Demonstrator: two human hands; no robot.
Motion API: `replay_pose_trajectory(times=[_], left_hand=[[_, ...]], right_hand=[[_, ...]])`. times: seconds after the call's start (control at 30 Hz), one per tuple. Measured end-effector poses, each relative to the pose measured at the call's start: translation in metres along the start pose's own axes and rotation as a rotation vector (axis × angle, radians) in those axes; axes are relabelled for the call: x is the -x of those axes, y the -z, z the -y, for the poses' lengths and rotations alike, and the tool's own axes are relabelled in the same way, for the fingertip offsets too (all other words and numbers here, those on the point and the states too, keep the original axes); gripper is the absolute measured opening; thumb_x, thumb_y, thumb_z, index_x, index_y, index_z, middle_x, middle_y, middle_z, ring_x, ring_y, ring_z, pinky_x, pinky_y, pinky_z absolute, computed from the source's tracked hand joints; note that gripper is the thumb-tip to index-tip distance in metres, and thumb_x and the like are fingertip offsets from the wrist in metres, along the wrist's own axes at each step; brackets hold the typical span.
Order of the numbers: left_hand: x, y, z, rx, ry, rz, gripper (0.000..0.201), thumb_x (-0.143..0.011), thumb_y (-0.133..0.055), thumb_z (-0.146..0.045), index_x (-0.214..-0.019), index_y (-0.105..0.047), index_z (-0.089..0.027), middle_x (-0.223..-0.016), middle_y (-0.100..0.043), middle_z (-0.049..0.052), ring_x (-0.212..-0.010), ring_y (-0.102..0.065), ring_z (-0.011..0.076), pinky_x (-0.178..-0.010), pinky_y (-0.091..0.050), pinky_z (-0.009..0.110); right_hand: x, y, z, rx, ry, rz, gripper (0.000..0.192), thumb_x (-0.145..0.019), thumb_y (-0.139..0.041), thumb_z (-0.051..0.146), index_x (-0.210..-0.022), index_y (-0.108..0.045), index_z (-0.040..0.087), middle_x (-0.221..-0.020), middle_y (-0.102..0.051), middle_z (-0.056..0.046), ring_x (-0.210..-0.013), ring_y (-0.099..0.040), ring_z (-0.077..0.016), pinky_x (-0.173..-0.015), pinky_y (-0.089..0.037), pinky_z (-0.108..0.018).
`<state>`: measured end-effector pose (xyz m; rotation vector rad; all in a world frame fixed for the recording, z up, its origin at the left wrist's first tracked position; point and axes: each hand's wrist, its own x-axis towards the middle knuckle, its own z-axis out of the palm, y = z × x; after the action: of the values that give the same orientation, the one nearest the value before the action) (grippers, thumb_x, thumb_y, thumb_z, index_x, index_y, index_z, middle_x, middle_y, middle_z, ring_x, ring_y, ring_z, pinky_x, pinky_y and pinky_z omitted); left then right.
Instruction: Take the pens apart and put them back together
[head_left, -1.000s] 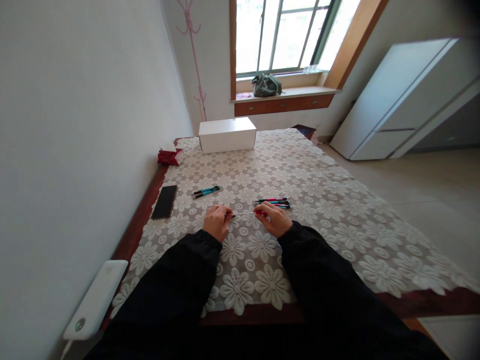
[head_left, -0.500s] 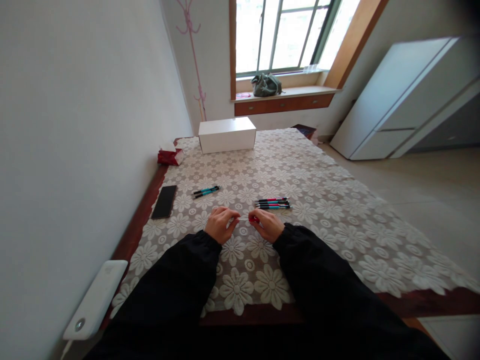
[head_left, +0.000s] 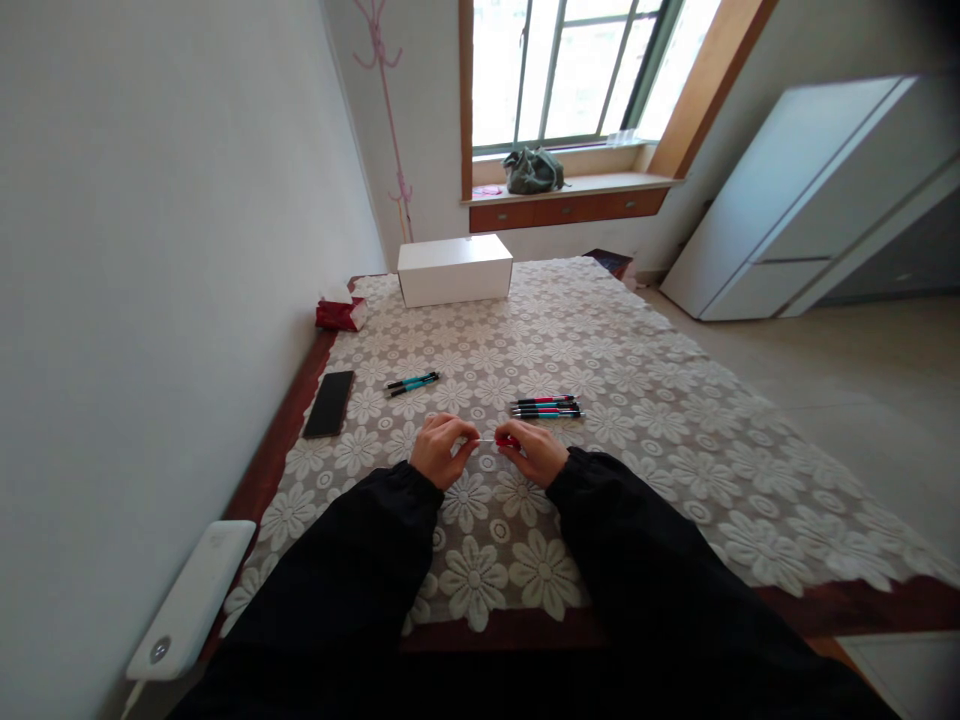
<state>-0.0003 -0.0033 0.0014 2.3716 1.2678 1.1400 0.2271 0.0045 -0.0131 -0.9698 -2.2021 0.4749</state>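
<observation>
Two hands meet over a red pen (head_left: 507,439) held low above the lace cloth (head_left: 637,400), the pen lying crosswise between them near the bench's near half. Both forearms in black sleeves reach forward and converge, wrists bent slightly inward. Covering the bench, the floral cloth leaves a dark wooden edge (head_left: 277,440) bare along the left, beside a white wall. Just beyond the hands lies a row of pens (head_left: 546,406); two teal pens (head_left: 412,382) and a black phone (head_left: 328,403) lie further left, and a white box (head_left: 454,269) stands at the far end under a window (head_left: 562,70). Curled shut, the left hand (head_left: 441,450) pinches a thin pale tip protruding from the pen, while the right hand (head_left: 534,452) is closed around its red barrel.
</observation>
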Motion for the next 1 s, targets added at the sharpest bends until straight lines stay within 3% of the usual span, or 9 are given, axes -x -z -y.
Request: replay_pose_trajectory(times=[0.2,0.7,1.0], left_hand=[[0.0002,-0.0006,-0.0005,0.085,0.032,0.003,0.005,-0.086,-0.067,-0.024,-0.081,-0.065,-0.022,-0.086,-0.071,0.004,-0.092,-0.065,0.0212,-0.085,-0.052,0.037],[0.0005,-0.0022,0.003,0.011,-0.033,-0.015,0.011,-0.083,-0.065,-0.017,-0.075,-0.059,-0.021,-0.08,-0.068,0.004,-0.086,-0.062,0.0214,-0.08,-0.049,0.036],[0.0009,-0.002,0.0044,-0.018,-0.031,-0.008,0.011,-0.083,-0.065,-0.02,-0.075,-0.058,-0.022,-0.081,-0.069,0.004,-0.086,-0.063,0.0217,-0.08,-0.049,0.037]], right_hand=[[-0.0003,0.0004,0.0007,-0.011,-0.009,0.003,0.008,-0.092,-0.054,0.024,-0.098,-0.059,0.022,-0.086,-0.065,-0.004,-0.076,-0.061,-0.0178,-0.072,-0.049,-0.029],[-0.0004,-0.0003,-0.0039,0.074,-0.032,0.021,0.008,-0.092,-0.053,0.021,-0.096,-0.06,0.02,-0.089,-0.067,-0.006,-0.079,-0.062,-0.0177,-0.074,-0.049,-0.027],[0.001,-0.002,-0.0029,0.062,0.038,-0.006,0.01,-0.095,-0.051,0.024,-0.098,-0.059,0.021,-0.089,-0.066,-0.006,-0.082,-0.062,-0.0186,-0.077,-0.05,-0.029]])
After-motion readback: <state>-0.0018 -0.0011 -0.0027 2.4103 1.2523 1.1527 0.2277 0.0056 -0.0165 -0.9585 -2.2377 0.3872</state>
